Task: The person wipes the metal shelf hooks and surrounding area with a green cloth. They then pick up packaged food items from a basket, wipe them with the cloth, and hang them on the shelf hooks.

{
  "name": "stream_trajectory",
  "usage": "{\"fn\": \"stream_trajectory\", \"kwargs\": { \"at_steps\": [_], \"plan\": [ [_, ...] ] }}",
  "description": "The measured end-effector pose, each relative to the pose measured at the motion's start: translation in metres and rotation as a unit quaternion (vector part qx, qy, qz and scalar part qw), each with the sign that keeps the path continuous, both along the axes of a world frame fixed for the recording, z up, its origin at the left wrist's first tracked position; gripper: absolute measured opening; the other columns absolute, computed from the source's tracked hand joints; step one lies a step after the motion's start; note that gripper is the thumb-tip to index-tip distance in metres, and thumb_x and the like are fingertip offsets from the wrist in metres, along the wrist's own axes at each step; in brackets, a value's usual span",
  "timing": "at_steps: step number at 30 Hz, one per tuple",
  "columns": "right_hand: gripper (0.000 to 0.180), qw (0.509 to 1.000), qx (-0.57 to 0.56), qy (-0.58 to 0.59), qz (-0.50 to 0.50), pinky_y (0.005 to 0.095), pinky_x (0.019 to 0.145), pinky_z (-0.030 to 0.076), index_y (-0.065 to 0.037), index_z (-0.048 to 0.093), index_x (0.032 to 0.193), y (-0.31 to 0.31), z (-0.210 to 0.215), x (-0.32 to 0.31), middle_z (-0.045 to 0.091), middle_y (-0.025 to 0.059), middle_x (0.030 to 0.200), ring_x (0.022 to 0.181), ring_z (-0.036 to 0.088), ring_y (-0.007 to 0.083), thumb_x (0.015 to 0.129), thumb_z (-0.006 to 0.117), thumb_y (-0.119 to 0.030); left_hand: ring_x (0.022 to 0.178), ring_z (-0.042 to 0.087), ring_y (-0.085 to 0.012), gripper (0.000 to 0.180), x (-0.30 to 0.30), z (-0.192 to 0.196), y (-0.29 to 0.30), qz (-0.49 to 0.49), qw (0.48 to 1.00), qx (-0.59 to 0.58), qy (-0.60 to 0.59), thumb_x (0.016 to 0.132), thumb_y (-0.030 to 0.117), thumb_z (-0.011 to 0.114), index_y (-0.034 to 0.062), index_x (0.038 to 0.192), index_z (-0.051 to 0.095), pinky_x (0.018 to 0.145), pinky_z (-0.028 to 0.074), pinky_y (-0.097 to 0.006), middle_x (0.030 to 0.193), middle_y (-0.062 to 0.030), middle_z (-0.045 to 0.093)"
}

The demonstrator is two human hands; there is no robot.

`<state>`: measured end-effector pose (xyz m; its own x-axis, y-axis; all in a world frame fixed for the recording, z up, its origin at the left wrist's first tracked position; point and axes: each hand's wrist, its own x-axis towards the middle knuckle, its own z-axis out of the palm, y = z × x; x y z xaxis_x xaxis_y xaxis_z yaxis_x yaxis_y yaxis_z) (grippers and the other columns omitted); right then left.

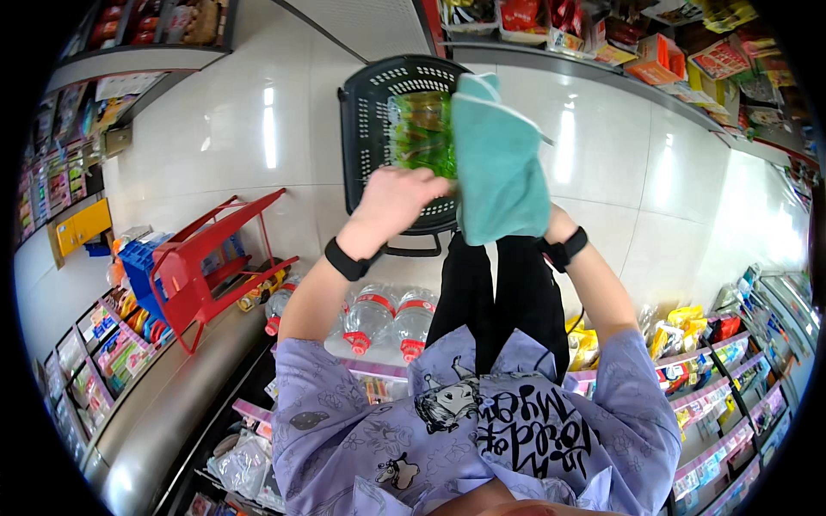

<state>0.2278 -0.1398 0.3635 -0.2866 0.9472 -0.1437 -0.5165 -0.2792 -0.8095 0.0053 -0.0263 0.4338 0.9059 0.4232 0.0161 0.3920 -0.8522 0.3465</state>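
A dark plastic basket (351, 129) with perforated sides stands on the floor in front of me. Clear-and-green packed goods (425, 138) lie in it, their exact kind unclear. My left hand (397, 199) reaches over the near part of the basket, fingers curled by the green goods and the cloth's edge; what they grip, if anything, is hidden. A teal cloth (501, 163) with a pale edge hangs beside the basket's right side and covers part of it. My right hand (559, 225) holds the cloth from behind, its fingers hidden by the fabric.
A red stool (194, 279) lies tipped at the left, against a blue crate (142, 271). Large clear bottles (370, 314) with red caps stand near me. Stocked shelves (568, 52) line the far right, the left and the near side. Glossy tiles (602, 163) cover the floor.
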Motion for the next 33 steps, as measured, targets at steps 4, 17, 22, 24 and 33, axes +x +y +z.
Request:
{"fn": "stream_trajectory", "kwargs": {
  "at_steps": [4,17,22,24,33],
  "plan": [
    [0.05,0.911,0.226,-0.346,0.0,0.0335,0.093,0.039,-0.006,0.042,0.124,0.029,0.085,-0.031,0.047,0.0086,0.122,0.108,0.048,0.0213,0.08,0.061,-0.022,0.07,0.059,-0.0176,0.02,0.009,0.109,-0.006,-0.009,0.998,0.045,-0.048,0.069,0.009,0.059,0.014,0.088,0.059,0.067,0.047,-0.031,0.076,0.0008,0.059],
    [0.027,0.951,0.133,-0.22,-0.171,0.0271,0.085,0.044,-0.004,0.055,0.11,0.035,0.179,-0.025,0.053,0.0062,0.11,0.096,0.052,0.0142,0.084,0.057,-0.011,0.108,0.048,-0.0158,0.041,-0.009,0.145,-0.056,0.282,0.551,-0.667,-0.415,0.084,0.015,0.057,0.0031,0.121,0.045,0.093,0.036,-0.031,0.118,-0.0046,0.051],
    [0.031,0.832,0.295,-0.389,-0.263,0.0278,0.084,0.043,-0.006,0.053,0.112,0.045,0.207,-0.003,0.053,0.0073,0.11,0.097,0.052,0.0164,0.082,0.059,-0.012,0.103,0.053,-0.0177,0.034,0.01,0.178,-0.061,0.228,0.479,-0.677,-0.511,0.088,0.011,0.05,0.0023,0.12,0.045,0.086,0.043,-0.032,0.117,-0.0072,0.052],
    [0.033,0.835,0.3,-0.371,-0.275,0.0283,0.085,0.043,-0.006,0.052,0.114,0.039,0.232,0.008,0.053,0.0077,0.11,0.098,0.052,0.0168,0.082,0.059,-0.013,0.101,0.053,-0.0182,0.033,0.008,0.187,-0.061,0.238,0.457,-0.67,-0.534,0.088,0.011,0.05,0.002,0.12,0.045,0.084,0.044,-0.032,0.116,-0.0078,0.052],
    [0.043,0.698,0.433,-0.542,-0.177,0.0295,0.094,0.036,-0.009,0.042,0.123,0.047,0.252,-0.035,0.046,0.0092,0.122,0.11,0.044,0.0163,0.083,0.055,-0.019,0.105,0.049,-0.0158,0.04,0.043,0.158,-0.092,0.178,0.431,-0.717,-0.518,0.085,0.013,0.054,0.005,0.122,0.041,0.09,0.041,-0.03,0.112,-0.0059,0.052]
  ]
}}
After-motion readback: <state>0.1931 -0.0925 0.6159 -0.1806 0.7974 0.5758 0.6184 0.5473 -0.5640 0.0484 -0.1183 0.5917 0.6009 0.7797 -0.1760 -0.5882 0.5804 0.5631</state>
